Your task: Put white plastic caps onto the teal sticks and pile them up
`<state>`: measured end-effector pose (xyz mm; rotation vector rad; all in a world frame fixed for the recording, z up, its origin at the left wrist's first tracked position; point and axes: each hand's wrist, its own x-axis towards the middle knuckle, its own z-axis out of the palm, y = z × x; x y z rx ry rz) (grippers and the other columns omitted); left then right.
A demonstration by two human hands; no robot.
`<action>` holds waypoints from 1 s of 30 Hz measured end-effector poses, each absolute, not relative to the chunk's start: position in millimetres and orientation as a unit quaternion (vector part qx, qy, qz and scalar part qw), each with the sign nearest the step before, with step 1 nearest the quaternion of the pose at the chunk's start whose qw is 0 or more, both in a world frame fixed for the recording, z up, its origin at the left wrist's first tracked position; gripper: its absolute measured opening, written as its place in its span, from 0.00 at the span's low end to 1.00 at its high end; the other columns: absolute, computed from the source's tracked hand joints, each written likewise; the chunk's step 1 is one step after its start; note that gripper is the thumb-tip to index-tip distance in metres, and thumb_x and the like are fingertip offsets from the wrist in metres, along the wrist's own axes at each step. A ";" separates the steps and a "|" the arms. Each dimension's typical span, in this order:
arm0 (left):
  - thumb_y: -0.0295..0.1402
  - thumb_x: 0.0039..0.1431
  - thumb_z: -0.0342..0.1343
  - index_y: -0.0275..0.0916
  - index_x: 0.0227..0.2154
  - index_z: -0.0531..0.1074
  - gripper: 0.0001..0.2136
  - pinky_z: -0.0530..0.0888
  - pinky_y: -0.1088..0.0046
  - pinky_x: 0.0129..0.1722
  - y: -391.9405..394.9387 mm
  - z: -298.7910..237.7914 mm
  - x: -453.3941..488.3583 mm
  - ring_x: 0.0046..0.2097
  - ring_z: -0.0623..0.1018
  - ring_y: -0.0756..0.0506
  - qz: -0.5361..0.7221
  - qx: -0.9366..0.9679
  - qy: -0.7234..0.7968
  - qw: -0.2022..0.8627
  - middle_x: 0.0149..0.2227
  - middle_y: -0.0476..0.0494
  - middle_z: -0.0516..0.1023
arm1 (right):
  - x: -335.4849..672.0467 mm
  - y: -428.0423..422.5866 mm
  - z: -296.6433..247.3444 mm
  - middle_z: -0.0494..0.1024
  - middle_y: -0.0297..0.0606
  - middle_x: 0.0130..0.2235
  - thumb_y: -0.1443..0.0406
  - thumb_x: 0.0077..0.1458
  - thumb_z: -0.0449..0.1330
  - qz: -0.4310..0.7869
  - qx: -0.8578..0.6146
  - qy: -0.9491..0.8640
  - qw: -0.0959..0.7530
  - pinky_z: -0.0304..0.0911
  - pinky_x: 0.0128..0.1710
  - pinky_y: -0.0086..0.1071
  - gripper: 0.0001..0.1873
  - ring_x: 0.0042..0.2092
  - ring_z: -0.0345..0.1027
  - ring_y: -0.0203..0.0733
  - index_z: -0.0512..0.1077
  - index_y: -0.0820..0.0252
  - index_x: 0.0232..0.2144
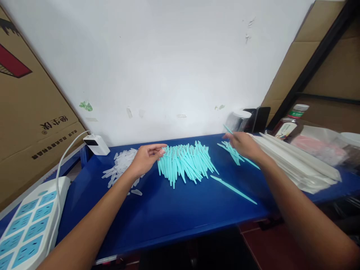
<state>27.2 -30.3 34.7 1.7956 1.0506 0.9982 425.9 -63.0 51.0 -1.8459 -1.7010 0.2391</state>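
Observation:
A broad row of teal eyebrow razors [185, 163] lies side by side on the blue table. My left hand [148, 156] is at the row's left end, thumb and fingertips drawn together; whatever is between them is too small to make out. Under and beyond that wrist spreads a heap of small translucent caps [122, 165]. Slightly blurred, my right hand [243, 144] grips a teal razor [228, 129] whose end sticks out past the fingers. Below this hand lies a smaller group of razors [232, 153], partly covered. One single razor [234, 190] rests apart, nearer the front edge.
At right lie long white packets [298, 161], with a bottle [289, 122] and a clear-sided jar [239, 120] behind. A power strip [30, 221] and a white charger [96, 145] with a cable stand at left. A cardboard box [33, 105] and the wall bound the table.

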 end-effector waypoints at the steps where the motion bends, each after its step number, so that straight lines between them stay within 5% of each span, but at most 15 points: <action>1: 0.50 0.56 0.67 0.36 0.52 0.81 0.26 0.78 0.66 0.40 -30.4 34.8 27.4 0.41 0.80 0.42 0.399 0.712 0.413 0.404 0.40 0.38 0.83 | 413.0 -63.9 57.2 0.71 0.39 0.27 0.52 0.72 0.47 0.163 -0.654 -0.663 0.326 0.57 0.32 0.35 0.27 0.29 0.64 0.42 0.78 0.65 0.44; 4: 0.48 0.55 0.68 0.36 0.53 0.80 0.27 0.79 0.66 0.40 -30.8 35.1 28.0 0.42 0.81 0.42 0.415 0.702 0.412 0.407 0.39 0.39 0.82 | 373.4 -63.1 74.5 0.68 0.36 0.30 0.46 0.69 0.50 0.399 -0.533 -0.669 0.331 0.50 0.24 0.32 0.29 0.24 0.51 0.35 0.76 0.63 0.51; 8: 0.46 0.54 0.70 0.36 0.50 0.80 0.25 0.79 0.67 0.42 -31.8 36.0 29.6 0.41 0.81 0.43 0.439 0.688 0.407 0.410 0.39 0.40 0.83 | 336.0 -51.0 83.7 0.62 0.32 0.27 0.49 0.66 0.59 0.488 -0.471 -0.665 0.312 0.45 0.23 0.30 0.23 0.25 0.46 0.33 0.78 0.63 0.47; 15: 0.45 0.54 0.70 0.36 0.43 0.83 0.19 0.78 0.68 0.32 -34.4 34.0 33.1 0.31 0.82 0.45 0.452 0.668 0.410 0.426 0.38 0.38 0.85 | 315.6 -37.6 61.7 0.73 0.35 0.25 0.43 0.59 0.64 0.462 -0.394 -0.734 0.304 0.59 0.25 0.30 0.27 0.26 0.64 0.35 0.79 0.63 0.32; 22: 0.44 0.56 0.69 0.36 0.49 0.82 0.21 0.81 0.61 0.43 -39.3 27.1 39.5 0.40 0.84 0.39 0.431 0.684 0.382 0.448 0.39 0.38 0.86 | 305.9 -49.5 57.1 0.68 0.31 0.19 0.45 0.64 0.61 0.397 -0.392 -0.770 0.310 0.59 0.25 0.32 0.25 0.21 0.62 0.35 0.78 0.59 0.30; 30: 0.42 0.55 0.70 0.36 0.47 0.81 0.20 0.82 0.63 0.42 -42.8 28.3 43.4 0.40 0.85 0.40 0.427 0.682 0.379 0.456 0.38 0.39 0.86 | 298.1 -55.7 54.4 0.72 0.36 0.25 0.48 0.66 0.59 0.341 -0.366 -0.815 0.291 0.62 0.31 0.34 0.23 0.33 0.69 0.42 0.79 0.56 0.28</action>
